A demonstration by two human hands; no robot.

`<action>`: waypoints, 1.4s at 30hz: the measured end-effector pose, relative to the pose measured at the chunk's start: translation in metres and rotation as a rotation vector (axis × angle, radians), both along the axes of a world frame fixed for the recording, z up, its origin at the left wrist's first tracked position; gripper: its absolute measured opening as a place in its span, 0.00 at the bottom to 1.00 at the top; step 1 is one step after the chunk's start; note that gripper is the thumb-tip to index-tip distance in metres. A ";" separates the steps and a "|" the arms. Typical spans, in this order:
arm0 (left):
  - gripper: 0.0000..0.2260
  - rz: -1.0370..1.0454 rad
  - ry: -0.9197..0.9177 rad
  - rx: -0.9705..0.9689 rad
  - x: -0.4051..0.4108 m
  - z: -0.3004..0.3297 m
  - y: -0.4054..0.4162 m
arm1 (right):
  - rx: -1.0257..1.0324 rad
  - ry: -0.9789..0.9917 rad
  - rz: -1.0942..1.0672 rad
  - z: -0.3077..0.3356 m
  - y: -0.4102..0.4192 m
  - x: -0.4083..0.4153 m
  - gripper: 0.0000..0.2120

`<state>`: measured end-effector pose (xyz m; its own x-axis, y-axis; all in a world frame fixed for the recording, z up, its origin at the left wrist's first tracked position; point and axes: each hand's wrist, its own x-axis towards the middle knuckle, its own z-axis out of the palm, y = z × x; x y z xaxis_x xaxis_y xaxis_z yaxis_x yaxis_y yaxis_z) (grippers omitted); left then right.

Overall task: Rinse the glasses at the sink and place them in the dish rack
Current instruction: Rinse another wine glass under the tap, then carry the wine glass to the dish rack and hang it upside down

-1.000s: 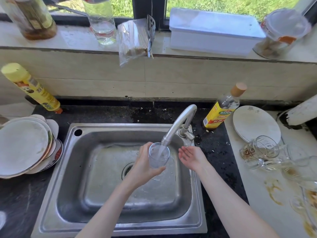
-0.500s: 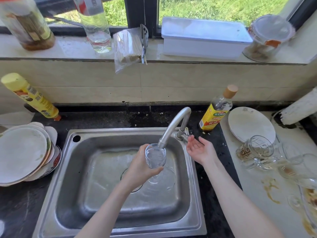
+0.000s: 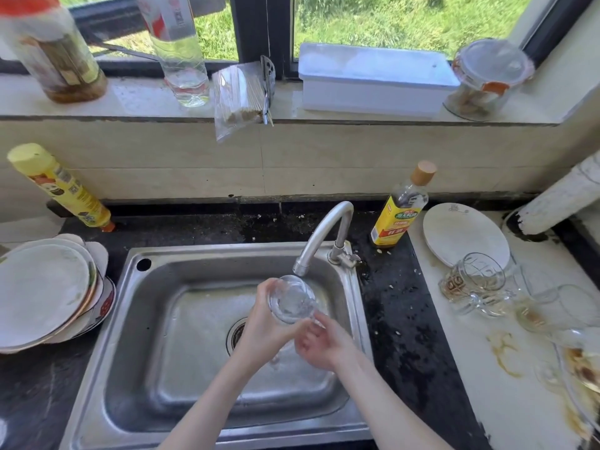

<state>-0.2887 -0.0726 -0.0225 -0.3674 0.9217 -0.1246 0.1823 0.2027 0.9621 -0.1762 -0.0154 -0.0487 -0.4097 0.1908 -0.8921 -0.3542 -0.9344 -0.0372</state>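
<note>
One clear, round glass (image 3: 292, 300) is held over the basin of the stainless-steel sink (image 3: 162, 368), directly below the outlet of the single curved metal faucet (image 3: 324, 232). The glass is gripped by the left hand (image 3: 264, 329), whose fingers are curled round its smooth wall; its mouth is tilted toward the camera. The right hand (image 3: 319, 347) is positioned just beside and below the grip, with fingers loosely bent and touching the lower side of the glass; whether a full hold is applied there cannot be told. To the right of the grip, well apart, several clear glass vessels lie on the stained pale counter (image 3: 519, 401); one handled mug (image 3: 472, 284) with a brown pattern is distinguishable, and the remainder overlap too much to be counted. One white oval plate (image 3: 454, 232) is set behind the mug. One yellow-labelled bottle (image 3: 401, 209) with a tan cap stands beyond the faucet. To the left of the grip, one stack of white plates (image 3: 42, 290) is leaned, and one yellow spray can (image 3: 61, 186) is tilted behind it.
</note>
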 end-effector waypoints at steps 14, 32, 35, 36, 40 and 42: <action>0.28 -0.211 0.116 -0.257 -0.016 -0.028 -0.022 | 0.703 -0.324 0.067 0.039 0.017 0.022 0.07; 0.34 -0.317 0.602 -0.131 0.014 0.007 -0.030 | 1.431 -0.631 0.358 0.073 -0.023 0.047 0.04; 0.35 -0.427 0.768 -0.170 0.020 0.016 -0.027 | 1.442 -0.676 0.416 0.077 -0.023 0.056 0.07; 0.35 -0.486 0.848 -0.197 0.022 0.019 -0.028 | 1.444 -0.703 0.430 0.078 -0.024 0.061 0.08; 0.33 -0.594 1.043 -0.141 0.028 0.026 -0.033 | 1.439 -0.758 0.421 0.087 -0.032 0.093 0.07; 0.34 -0.625 1.138 -0.033 0.035 0.031 -0.033 | 1.434 -0.787 0.397 0.092 -0.039 0.113 0.08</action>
